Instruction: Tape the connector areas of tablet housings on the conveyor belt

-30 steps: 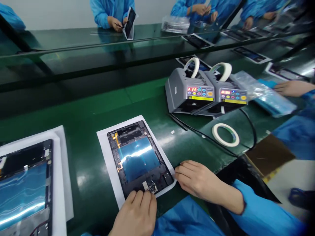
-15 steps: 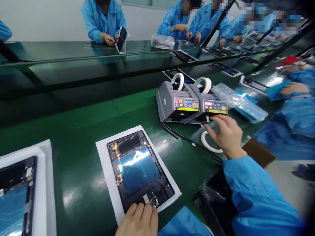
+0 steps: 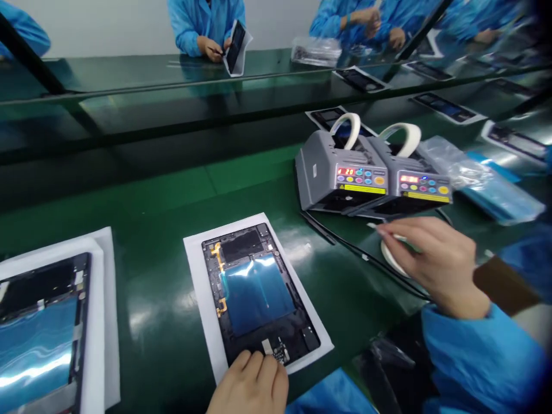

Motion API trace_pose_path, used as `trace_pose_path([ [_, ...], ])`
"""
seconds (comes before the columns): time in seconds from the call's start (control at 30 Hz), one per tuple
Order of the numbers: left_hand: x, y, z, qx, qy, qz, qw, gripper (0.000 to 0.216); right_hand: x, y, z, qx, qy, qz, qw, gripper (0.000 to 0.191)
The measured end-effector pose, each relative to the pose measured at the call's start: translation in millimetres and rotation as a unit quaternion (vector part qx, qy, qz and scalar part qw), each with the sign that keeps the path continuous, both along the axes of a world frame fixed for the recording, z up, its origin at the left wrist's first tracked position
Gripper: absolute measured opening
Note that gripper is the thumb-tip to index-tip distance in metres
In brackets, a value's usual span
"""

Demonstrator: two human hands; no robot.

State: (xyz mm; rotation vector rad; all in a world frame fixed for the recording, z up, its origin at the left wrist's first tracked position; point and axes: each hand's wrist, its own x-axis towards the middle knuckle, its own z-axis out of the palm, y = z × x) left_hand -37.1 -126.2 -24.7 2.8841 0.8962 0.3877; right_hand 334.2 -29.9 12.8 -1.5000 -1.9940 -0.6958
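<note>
An opened tablet (image 3: 263,296) lies on a white foam sheet (image 3: 196,276), its inside showing a blue-filmed battery, orange flex cables and a small circuit board near the bottom. My left hand (image 3: 252,384) is at the tablet's near edge, fingers together and curled over it; the thumb is hidden. Over the table to the right, my right hand (image 3: 435,261) pinches a small strip of white tape (image 3: 371,225) between thumb and forefinger. Just beyond that hand stand two grey tape dispensers (image 3: 321,172) with lit red displays and white tape rolls on top. A white tape roll (image 3: 390,259) lies partly behind the right hand.
Another opened tablet (image 3: 38,333) lies on foam at the left. Black cables (image 3: 362,253) run across the table before the dispensers. Plastic-wrapped blue packs (image 3: 500,190) sit at the right. Co-workers in blue work behind a raised ledge; more tablets lie along the far side.
My right hand has drawn back from the right dispenser's front, toward me, with the tape strip in its pinch. My left hand stays at the tablet's edge. The view has swung left.
</note>
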Motion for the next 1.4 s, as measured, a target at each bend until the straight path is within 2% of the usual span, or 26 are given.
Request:
trace_pose_path([
  [0.07,3,1,2.8,-0.004,0.001,-0.004,1.000,0.013,-40,-4,10.5,-0.111,0.011,0.103,0.988,0.005],
  [0.17,6,7,9.6,-0.006,0.004,-0.023,1.000,0.008,-101,7,21.2,-0.287,-0.021,0.214,0.933,0.015],
  [0.23,3,17,17.2,-0.020,0.004,-0.035,0.999,0.007,-137,23,22.2,-0.350,-0.050,0.247,0.902,0.011],
  [0.3,-4,34,25.8,-0.050,0.012,-0.017,0.999,0.009,-166,42,18.1,-0.372,-0.051,0.261,0.889,0.008],
  [0.37,-15,55,32.5,-0.060,0.021,0.038,0.997,0.012,-190,57,9.6,-0.355,-0.025,0.265,0.896,0.014],
  [0.43,-28,76,33.9,-0.038,0.023,0.109,0.993,0.015,-209,68,-2.0,-0.320,0.006,0.260,0.911,0.019],
  [0.53,-45,98,25.4,-0.010,0.021,0.195,0.980,0.021,-227,76,-20.9,-0.274,0.041,0.261,0.925,0.021],
  [0.63,-51,108,13.6,-0.023,0.009,0.233,0.972,0.030,-237,79,-34.5,-0.234,0.062,0.275,0.931,0.021],
  [0.77,-49,114,7.9,-0.064,-0.015,0.237,0.969,0.031,-241,82,-40.3,-0.194,0.066,0.267,0.941,0.019],
  [0.93,-47,120,6.4,-0.097,-0.027,0.240,0.966,0.030,-242,85,-42.3,-0.196,0.053,0.259,0.944,0.019],
  [1.4,-47,120,3.6,-0.111,-0.041,0.240,0.964,0.032,-244,89,-45.3,-0.203,0.030,0.272,0.940,0.016],
])
